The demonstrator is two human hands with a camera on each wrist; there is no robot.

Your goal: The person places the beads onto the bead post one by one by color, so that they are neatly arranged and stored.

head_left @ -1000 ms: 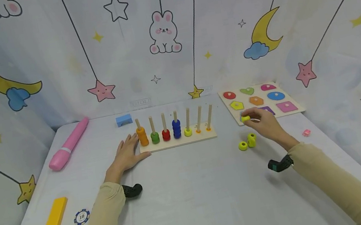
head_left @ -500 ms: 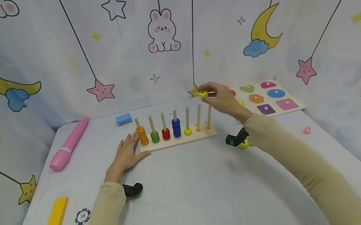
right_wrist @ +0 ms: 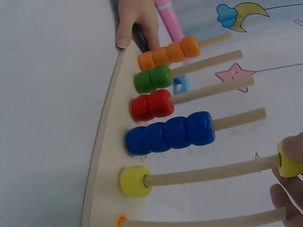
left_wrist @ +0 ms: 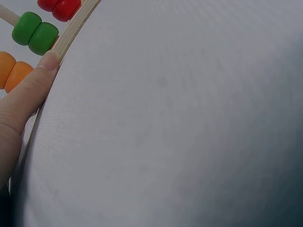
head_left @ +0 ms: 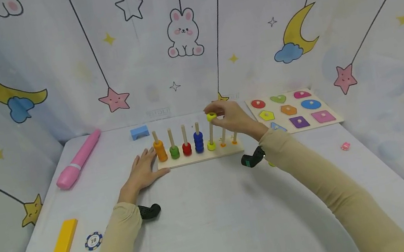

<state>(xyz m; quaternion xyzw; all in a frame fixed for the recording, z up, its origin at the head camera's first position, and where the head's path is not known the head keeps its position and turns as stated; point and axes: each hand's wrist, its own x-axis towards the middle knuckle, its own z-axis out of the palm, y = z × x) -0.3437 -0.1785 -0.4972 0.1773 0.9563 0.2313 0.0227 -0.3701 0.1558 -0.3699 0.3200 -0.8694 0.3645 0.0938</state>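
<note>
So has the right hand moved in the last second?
Yes. The right hand went from the table near the puzzle board leftward and up to the peg rack, and now holds a yellow bead at a peg's top.

Glossy painted yellow bead (head_left: 211, 116) pinched at tip of bare matt wood peg (right_wrist: 213, 171) (same pale unfinished wood as base (head_left: 199, 157) below grip), matt woven cloth table cover (left_wrist: 180, 123) beneath.
</note>
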